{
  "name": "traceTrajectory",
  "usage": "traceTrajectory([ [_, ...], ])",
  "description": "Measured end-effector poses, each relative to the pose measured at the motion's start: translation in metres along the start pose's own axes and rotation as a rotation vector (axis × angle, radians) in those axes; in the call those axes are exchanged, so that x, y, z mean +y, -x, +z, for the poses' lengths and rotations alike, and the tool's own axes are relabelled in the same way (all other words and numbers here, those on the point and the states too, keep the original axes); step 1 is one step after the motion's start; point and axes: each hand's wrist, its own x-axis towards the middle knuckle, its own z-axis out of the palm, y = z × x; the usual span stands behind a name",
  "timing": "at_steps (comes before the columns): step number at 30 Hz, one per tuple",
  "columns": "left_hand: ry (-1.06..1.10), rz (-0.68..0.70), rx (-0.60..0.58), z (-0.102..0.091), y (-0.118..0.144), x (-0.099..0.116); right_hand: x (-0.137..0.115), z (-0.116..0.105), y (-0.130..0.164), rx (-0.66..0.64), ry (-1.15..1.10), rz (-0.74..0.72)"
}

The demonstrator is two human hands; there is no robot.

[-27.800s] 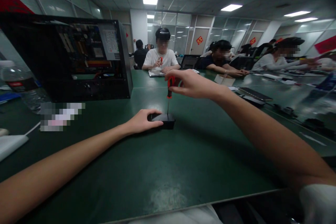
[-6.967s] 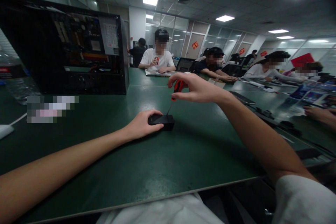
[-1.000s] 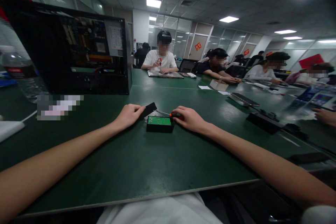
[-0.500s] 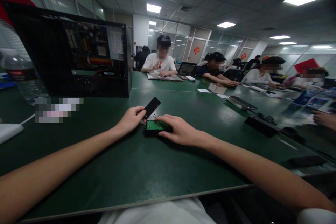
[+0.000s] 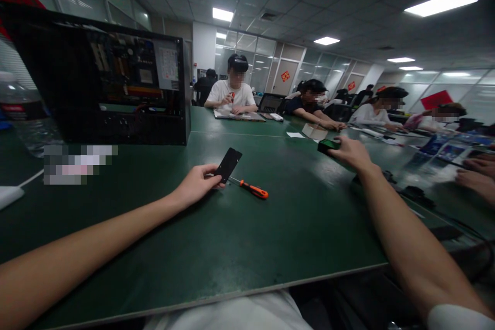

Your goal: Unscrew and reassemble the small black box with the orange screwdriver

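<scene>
Apart, hands (image 5: 199, 184) (image 5: 352, 153) grip a flat rectangular panel (image 5: 229, 164) and boxy case (image 5: 325, 147).

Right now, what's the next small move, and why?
I'd probably lay the black cover beside the screwdriver, freeing the left hand that grips it; the right hand holds the open box, green board showing.

We let go of screwdriver (image 5: 254, 189), now on table (image 5: 294, 237); our right grip (image 5: 352, 153) carried box (image 5: 327, 145) rightward. Cover (image 5: 229, 164), earlier on box, now in our left grip (image 5: 198, 185).
</scene>
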Motion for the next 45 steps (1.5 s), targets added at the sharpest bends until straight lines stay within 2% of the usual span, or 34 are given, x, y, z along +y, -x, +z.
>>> traceTrajectory([
  [2, -0.035, 0.023, -0.009, -0.001, 0.001, 0.000, 0.019, 0.009, 0.002, -0.057, 0.034, 0.129],
  [4, -0.074, 0.037, -0.014, -0.001, 0.002, 0.000, 0.028, 0.014, 0.005, -0.111, 0.021, 0.193],
  [7, -0.146, 0.055, -0.029, 0.000, 0.003, 0.001, 0.028, 0.013, 0.005, -0.160, -0.020, 0.227],
  [9, -0.202, 0.068, -0.034, 0.001, 0.005, 0.002, 0.017, 0.009, 0.003, -0.134, -0.063, 0.209],
  [11, -0.260, 0.091, -0.029, 0.002, 0.007, 0.004, -0.008, 0.003, 0.005, -0.061, -0.122, 0.154],
  [13, -0.320, 0.133, -0.014, 0.003, 0.009, 0.005, -0.050, -0.004, 0.014, -0.005, -0.229, 0.046],
  [14, -0.350, 0.160, -0.007, 0.004, 0.011, 0.006, -0.076, -0.007, 0.022, -0.020, -0.338, -0.042],
  [16, -0.419, 0.222, 0.008, 0.007, 0.014, 0.007, -0.131, -0.012, 0.048, -0.122, -0.552, -0.242],
  [18, -0.499, 0.295, 0.020, 0.009, 0.016, 0.008, -0.180, -0.015, 0.083, -0.424, -0.932, -0.492],
  [20, -0.581, 0.371, 0.018, 0.011, 0.018, 0.009, -0.214, -0.017, 0.117, -0.615, -1.001, -0.653],
  [22, -0.641, 0.430, -0.009, 0.012, 0.020, 0.009, -0.233, -0.018, 0.142, -0.665, -0.945, -0.737],
  [24, -0.667, 0.457, -0.040, 0.012, 0.021, 0.009, -0.238, -0.018, 0.151, -0.641, -0.879, -0.776],
  [27, -0.647, 0.451, -0.050, 0.012, 0.023, 0.009, -0.219, -0.023, 0.130, -0.614, -0.805, -0.786],
  [29, -0.651, 0.467, -0.088, 0.013, 0.023, 0.009, -0.187, -0.029, 0.099, -0.541, -0.729, -0.715],
  [31, -0.698, 0.527, -0.173, 0.013, 0.025, 0.010, -0.140, -0.034, 0.063, -0.319, -0.548, -0.506],
  [33, -0.755, 0.584, -0.264, 0.013, 0.026, 0.010, -0.087, -0.036, 0.034, -0.061, -0.178, -0.170],
  [34, -0.780, 0.599, -0.297, 0.013, 0.026, 0.011, -0.061, -0.035, 0.024, -0.016, -0.099, -0.053],
  [37, -0.811, 0.579, -0.335, 0.012, 0.027, 0.011, -0.001, -0.024, 0.011, -0.016, 0.002, 0.147],
  [39, -0.814, 0.582, -0.337, 0.013, 0.027, 0.012, 0.021, -0.011, 0.010, -0.055, 0.027, 0.198],
  [45, -0.818, 0.580, -0.342, 0.014, 0.027, 0.013, 0.039, 0.016, 0.008, -0.128, 0.064, 0.212],
])
